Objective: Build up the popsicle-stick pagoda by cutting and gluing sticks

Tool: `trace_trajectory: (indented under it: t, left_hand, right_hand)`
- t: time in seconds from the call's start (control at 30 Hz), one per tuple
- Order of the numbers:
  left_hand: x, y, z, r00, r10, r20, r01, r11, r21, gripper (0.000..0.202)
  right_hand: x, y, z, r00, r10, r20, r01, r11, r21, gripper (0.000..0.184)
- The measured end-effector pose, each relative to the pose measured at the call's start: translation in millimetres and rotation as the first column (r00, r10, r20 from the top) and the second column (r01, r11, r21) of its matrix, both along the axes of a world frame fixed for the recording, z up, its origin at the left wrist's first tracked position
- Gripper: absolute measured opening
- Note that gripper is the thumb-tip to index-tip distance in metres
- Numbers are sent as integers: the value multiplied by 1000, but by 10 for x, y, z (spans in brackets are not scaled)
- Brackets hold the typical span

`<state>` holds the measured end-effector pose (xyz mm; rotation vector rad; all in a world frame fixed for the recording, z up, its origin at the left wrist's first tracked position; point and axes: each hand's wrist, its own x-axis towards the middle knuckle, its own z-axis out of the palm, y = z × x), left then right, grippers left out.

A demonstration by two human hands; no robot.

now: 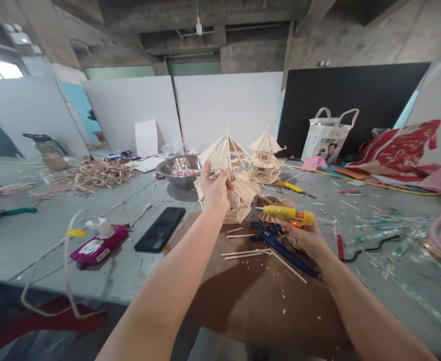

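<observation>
My left hand (214,188) is raised over the table, fingers closed on the roof edge of a wooden stick pagoda model (230,173). The model tilts toward me above a brown board (250,291). My right hand (306,235) grips a yellow glue gun (290,215), whose nozzle points left at the model's lower tier. Under the right hand lie blue-handled pliers (280,245) and a few loose thin sticks (246,253). A second, smaller stick pagoda (266,158) stands behind on the table.
A steel bowl (178,170) sits behind the model. A black phone (160,228) and a pink box (98,245) with a white cable lie to the left. A heap of sticks (92,175) is far left. Bags and red cloth (397,145) crowd the right.
</observation>
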<state>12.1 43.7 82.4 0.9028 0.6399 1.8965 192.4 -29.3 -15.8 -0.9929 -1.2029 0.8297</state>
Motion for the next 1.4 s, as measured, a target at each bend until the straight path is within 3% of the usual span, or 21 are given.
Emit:
trace_trajectory:
  t: [0.8,0.93,1.03,1.17,1.27,1.33,1.4]
  left_hand:
    - [-55,-124,-55,993,-50,-111,55,998,41,80]
    - [-121,-174,-175,985,15,-170,-7,999,48,69]
    - [-183,-218,-313,957,86,-277,-79,996,38,45]
    - [-256,-266,-521,826,153,-543,-146,988,56,16]
    - [-270,-325,-646,583,254,-772,-200,965,167,12]
    - [-246,-382,-702,405,288,-868,-166,957,240,14]
    - [-205,-435,-741,277,295,-914,-101,955,277,17]
  right_hand:
    - [-18,-22,38,999,-53,4,53,997,-64,29]
    - [-16,-23,29,998,-54,35,56,996,-62,30]
    - [-26,-37,46,997,-56,49,59,995,-83,30]
    - [-16,-42,66,993,-104,62,110,989,-99,30]
    - [34,-12,36,980,-179,91,191,973,-133,29]
    - [78,17,9,970,-225,92,238,956,-169,30]
    - [113,41,-2,968,-245,56,251,947,-200,33]
